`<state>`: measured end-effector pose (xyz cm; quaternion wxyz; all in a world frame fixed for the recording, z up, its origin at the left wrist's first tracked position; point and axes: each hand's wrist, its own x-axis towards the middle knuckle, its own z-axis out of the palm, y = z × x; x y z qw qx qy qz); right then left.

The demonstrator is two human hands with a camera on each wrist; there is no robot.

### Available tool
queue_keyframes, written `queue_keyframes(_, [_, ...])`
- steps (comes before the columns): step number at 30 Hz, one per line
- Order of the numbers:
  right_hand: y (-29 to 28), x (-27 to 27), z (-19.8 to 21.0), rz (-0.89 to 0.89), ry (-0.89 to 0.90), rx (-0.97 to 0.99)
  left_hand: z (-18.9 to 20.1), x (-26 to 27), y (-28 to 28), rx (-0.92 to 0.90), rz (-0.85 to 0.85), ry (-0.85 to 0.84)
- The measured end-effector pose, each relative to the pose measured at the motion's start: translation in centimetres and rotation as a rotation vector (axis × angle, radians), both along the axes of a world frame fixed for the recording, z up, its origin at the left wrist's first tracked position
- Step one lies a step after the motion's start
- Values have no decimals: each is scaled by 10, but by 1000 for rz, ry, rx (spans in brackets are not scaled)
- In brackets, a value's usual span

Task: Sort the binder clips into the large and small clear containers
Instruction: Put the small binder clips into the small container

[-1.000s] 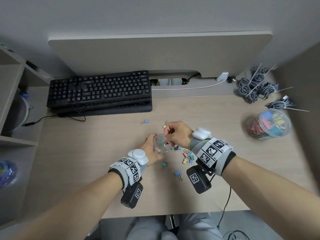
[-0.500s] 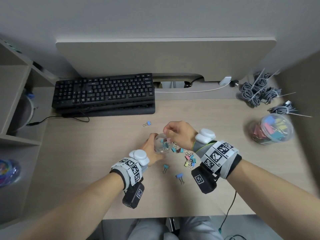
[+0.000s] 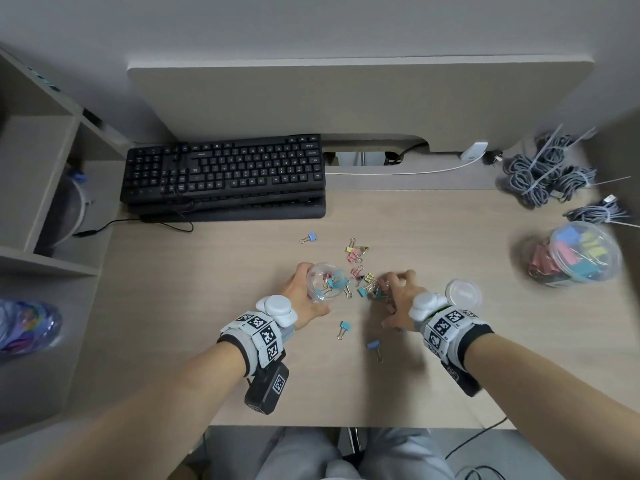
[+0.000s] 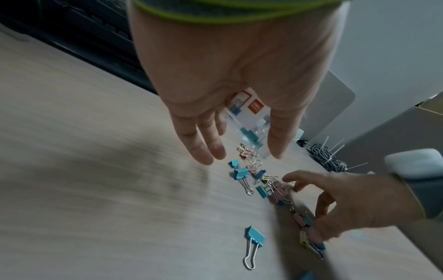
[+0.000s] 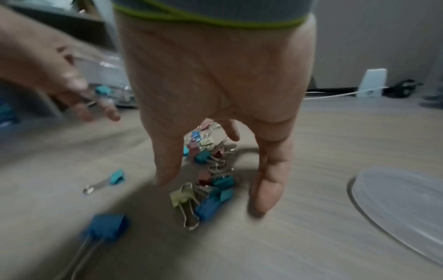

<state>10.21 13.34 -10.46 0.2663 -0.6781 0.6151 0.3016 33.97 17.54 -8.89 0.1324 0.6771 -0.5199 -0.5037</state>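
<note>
Your right hand (image 3: 398,299) is spread open, fingers arched right over the clip pile (image 3: 372,289), gripping nothing as far as the blur shows. Small container (image 3: 323,282), tipped in your left hand (image 3: 301,292), sits just left.

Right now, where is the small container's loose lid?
In the head view, the lid lies flat on the desk beside the right hand, on its outer side.
</note>
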Motion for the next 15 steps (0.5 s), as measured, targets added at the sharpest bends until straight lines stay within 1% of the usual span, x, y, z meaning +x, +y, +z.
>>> queue_keyframes(2, [7, 7, -10, 21, 41, -37, -1, 3, 1, 6, 9, 0])
queue_keyframes(4, [9, 8, -16, 49, 33, -90, -2, 6, 3, 9, 15, 3])
queue_keyframes(6, [8, 7, -20, 27, -47, -135, -2, 8, 3, 13, 11, 8])
queue_keyframes(8, [3, 7, -24, 4, -147, -131, -3, 10, 4, 15, 10, 11])
queue_keyframes(11, [-2, 15, -26, -12, -215, -136, -4, 13, 5, 20, 8, 10])
queue_keyframes(13, [-1, 25, -25, 16, -225, -142, -4, 15, 6, 22, 8, 15])
queue_keyframes(15, [0, 36, -24, 61, -165, -158, -4, 18, 7, 19, 7, 11])
